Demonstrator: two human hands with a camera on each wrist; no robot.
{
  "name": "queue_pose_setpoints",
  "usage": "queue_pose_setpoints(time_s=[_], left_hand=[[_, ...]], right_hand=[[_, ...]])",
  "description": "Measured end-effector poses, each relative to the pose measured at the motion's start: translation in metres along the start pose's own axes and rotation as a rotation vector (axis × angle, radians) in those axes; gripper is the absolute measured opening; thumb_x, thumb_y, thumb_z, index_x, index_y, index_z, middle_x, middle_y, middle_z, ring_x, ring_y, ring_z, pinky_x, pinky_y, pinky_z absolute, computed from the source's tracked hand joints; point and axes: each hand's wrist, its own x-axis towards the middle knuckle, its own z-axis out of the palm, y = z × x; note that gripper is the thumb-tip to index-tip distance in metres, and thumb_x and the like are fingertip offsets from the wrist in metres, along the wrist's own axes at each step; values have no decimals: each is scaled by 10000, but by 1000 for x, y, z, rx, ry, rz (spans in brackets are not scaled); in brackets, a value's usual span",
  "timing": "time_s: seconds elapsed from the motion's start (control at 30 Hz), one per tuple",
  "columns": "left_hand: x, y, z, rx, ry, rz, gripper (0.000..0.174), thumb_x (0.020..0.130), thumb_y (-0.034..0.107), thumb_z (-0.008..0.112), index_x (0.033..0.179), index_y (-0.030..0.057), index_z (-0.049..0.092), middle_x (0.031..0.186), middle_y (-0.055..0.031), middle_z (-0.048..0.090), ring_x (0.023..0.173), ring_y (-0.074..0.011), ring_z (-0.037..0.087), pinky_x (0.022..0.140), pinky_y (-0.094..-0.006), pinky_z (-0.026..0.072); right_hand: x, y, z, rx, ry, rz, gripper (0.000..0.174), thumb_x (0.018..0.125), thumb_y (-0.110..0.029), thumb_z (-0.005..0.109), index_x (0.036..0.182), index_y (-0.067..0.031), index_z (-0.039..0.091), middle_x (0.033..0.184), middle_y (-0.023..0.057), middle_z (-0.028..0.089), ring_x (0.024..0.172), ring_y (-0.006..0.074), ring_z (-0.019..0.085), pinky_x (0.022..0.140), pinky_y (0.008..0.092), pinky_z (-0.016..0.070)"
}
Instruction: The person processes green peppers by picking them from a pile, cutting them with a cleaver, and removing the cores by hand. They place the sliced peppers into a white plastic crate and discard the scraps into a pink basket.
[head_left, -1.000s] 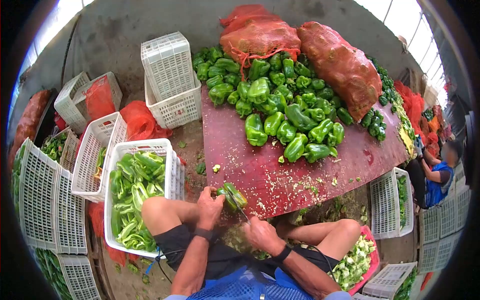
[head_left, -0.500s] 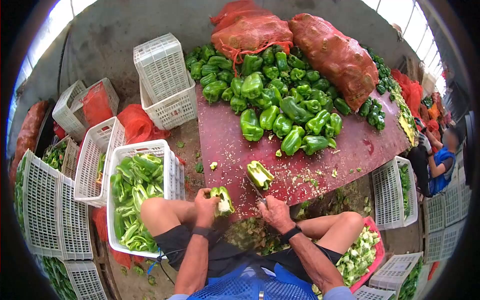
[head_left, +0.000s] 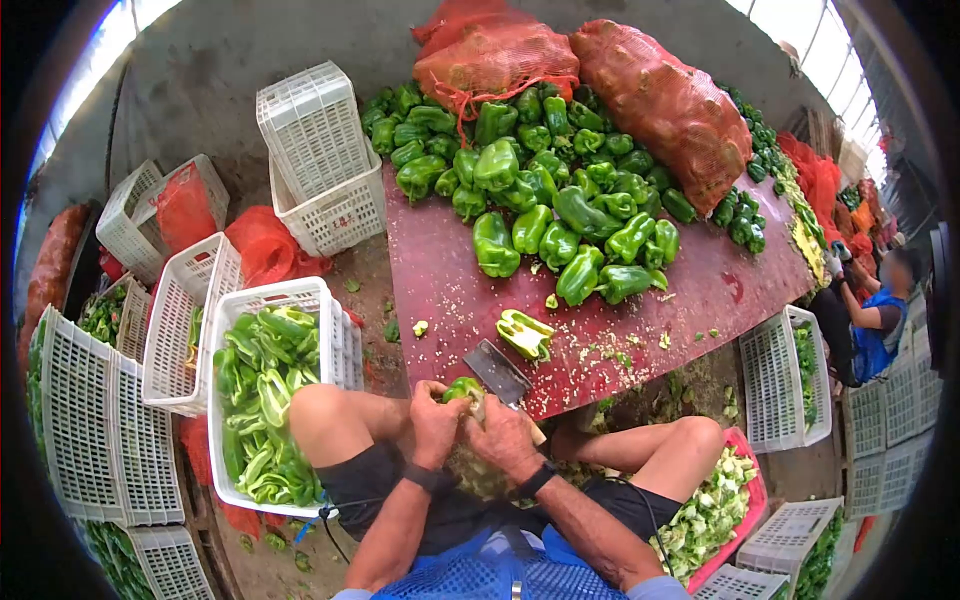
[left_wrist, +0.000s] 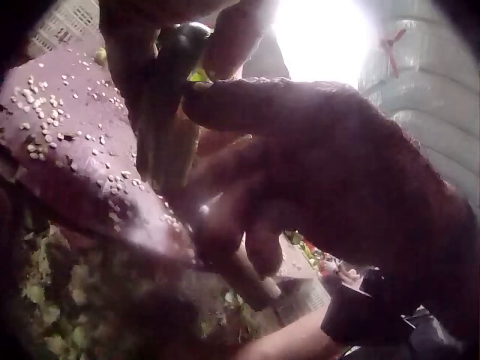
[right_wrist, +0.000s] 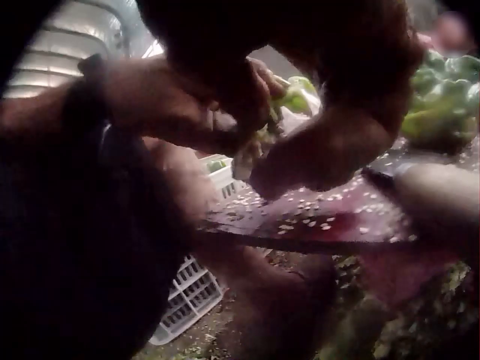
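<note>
My left hand [head_left: 435, 425] holds a half green bell pepper [head_left: 463, 388] just off the table's near edge, its cut side turned toward my right hand [head_left: 503, 437]. My right thumb and fingertips reach the pale core inside it; in the right wrist view both hands meet around the pepper half [right_wrist: 300, 94]. A cleaver [head_left: 497, 370] stays in my right hand, its broad blade pointing forward over the table and its light handle [head_left: 538, 437] showing beside the palm. The other pepper half [head_left: 525, 334] lies cut side up on the red table [head_left: 440, 270], beyond the blade.
Whole green peppers [head_left: 585, 215] are heaped at the back below red mesh sacks [head_left: 660, 110]. A white crate [head_left: 325, 360] of cut peppers stands left of my knee, a red tub [head_left: 757, 500] of cores at the right. Seeds litter the table. Another person [head_left: 870, 320] sits far right.
The pepper was first whole under the blade, then in two halves. One half stayed on the table; my right hand has moved left with the cleaver to the half in my left hand.
</note>
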Motion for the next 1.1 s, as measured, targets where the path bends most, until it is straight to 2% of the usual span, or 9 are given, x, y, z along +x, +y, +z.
queue_pose_setpoints(time_s=[0.37,0.67,0.7,0.8,0.83,0.9,0.97,1.03,1.1], left_hand=[[-7,32,9,-84,-40,45,328,726,56,790,966,4,571,873,-54,639,754,-110,599,672,-276,522],[-4,22,12,-177,-58,67,324,736,27,779,975,9,561,883,-39,617,764,-98,576,682,-252,500],[0,19,8,-297,-66,3,310,754,0,761,981,11,550,889,-32,600,763,-100,566,675,-253,496],[7,10,8,-541,6,-85,299,770,-25,741,988,17,541,895,-31,583,761,-101,561,683,-252,497],[10,6,9,-587,22,-98,300,776,-41,731,993,20,534,898,-36,575,758,-109,567,693,-259,507],[15,-4,6,-631,18,-152,306,794,-46,718,1020,18,521,909,-58,605,762,-140,612,701,-297,547],[16,-7,3,-689,29,-210,297,810,-72,683,1039,14,513,917,-107,661,746,-199,675,696,-364,604],[15,0,2,-726,39,-258,303,796,-74,690,1034,12,524,910,-91,647,756,-183,657,707,-332,577],[15,0,1,-784,54,-312,304,782,-88,682,1029,13,535,894,-81,643,751,-178,646,726,-319,560]], right_hand=[[10,21,1,7,108,-66,276,935,-230,599,1002,19,498,849,289,640,797,447,648,684,533,508],[12,25,-3,257,161,99,231,899,-137,600,1071,16,581,764,279,628,692,440,642,600,488,494],[11,30,7,269,277,34,247,930,-124,560,1127,9,627,722,202,648,627,347,639,575,430,496],[6,24,-11,542,205,84,245,951,-82,506,1129,10,647,723,91,646,585,198,603,537,350,490],[5,20,-21,543,207,83,245,951,-82,506,1129,10,647,723,91,646,585,198,603,537,350,490],[5,14,-39,987,-28,298,276,955,-67,464,1147,23,641,757,26,616,563,86,524,512,288,481],[5,13,-46,1221,-23,317,270,947,-73,468,1137,21,636,754,46,609,531,81,487,496,287,479],[4,9,-54,1586,-24,336,261,939,-88,466,1123,25,613,773,85,607,490,82,441,473,292,482],[1,4,-68,1532,-119,267,249,937,-89,465,1101,25,615,762,85,602,489,85,441,468,292,477]])
